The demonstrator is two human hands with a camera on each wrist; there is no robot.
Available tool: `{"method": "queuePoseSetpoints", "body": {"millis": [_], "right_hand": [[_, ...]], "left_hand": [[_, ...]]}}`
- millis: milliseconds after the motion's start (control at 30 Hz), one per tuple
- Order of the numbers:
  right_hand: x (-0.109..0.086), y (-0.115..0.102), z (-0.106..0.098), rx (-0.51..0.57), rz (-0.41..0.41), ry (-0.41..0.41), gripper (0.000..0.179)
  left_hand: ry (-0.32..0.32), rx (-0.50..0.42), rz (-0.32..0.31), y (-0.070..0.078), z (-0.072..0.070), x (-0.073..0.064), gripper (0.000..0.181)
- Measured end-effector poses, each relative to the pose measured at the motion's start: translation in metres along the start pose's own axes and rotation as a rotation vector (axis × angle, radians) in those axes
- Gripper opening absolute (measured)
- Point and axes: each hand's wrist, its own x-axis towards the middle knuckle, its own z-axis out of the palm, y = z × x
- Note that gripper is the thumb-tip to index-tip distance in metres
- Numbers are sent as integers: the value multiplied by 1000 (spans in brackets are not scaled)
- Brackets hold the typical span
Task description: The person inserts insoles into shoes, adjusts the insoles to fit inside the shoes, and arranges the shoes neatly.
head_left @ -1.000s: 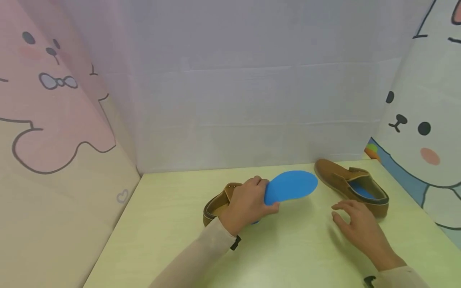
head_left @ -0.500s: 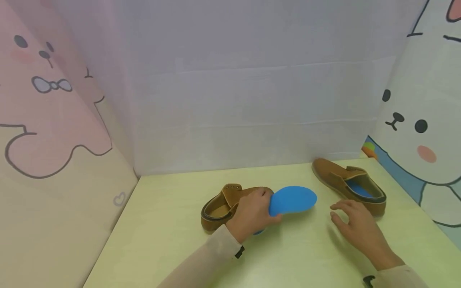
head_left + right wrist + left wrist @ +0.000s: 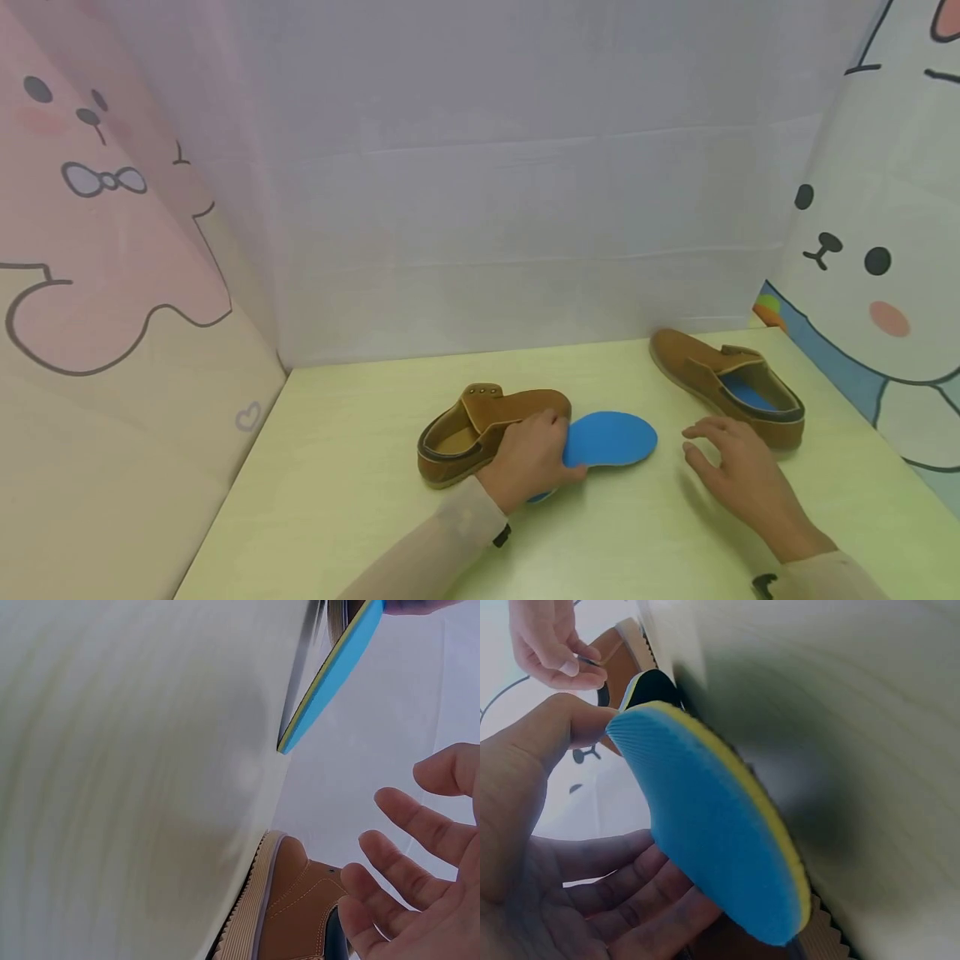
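My left hand (image 3: 528, 457) grips a blue insole (image 3: 611, 439) by its middle, thumb on the near edge and fingers on the far edge. A yellow layer shows along the rim of the insole (image 3: 705, 817) in the left wrist view. In the right wrist view the insole (image 3: 337, 671) slants, one end low at the tabletop; contact is unclear. A brown shoe (image 3: 536, 406), with a tan interior, lies just behind the left hand, which partly covers it. My right hand (image 3: 738, 475) hovers with loosely bent fingers, holding nothing, beside a second brown shoe (image 3: 693, 367) with blue inside.
Both shoes stand on a pale yellow-green tabletop (image 3: 360, 467). A whitish curtain (image 3: 487, 208) rises along the back edge. Printed cloth with cartoon animals hangs on the left (image 3: 112, 233) and on the right (image 3: 862, 208).
My left hand has lowered the insole toward the tabletop and come slightly nearer, uncovering more of the left shoe. The right hand has barely moved.
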Motion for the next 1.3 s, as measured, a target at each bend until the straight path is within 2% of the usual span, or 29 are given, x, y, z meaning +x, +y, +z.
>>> {"method": "queuePoseSetpoints", "body": {"millis": [433,700,933,1067,1300], "right_hand": [[0,-1,0,-8,32,-31,13],[-1,-1,1,-2,20,-26,13],[-1,-1,1,1,35,-35,13],[-2,0,1,-3,41,-34,12],[-2,2,2,2,26,-23,13]], "left_hand": [[-90,10,-5,6,11,0,62],[-86,49,7,8,15,-1,56],[-123,57,16,9,18,-2,52],[-112,69,24,11,20,-1,52],[-132,57,-1,14,25,0,55]]}}
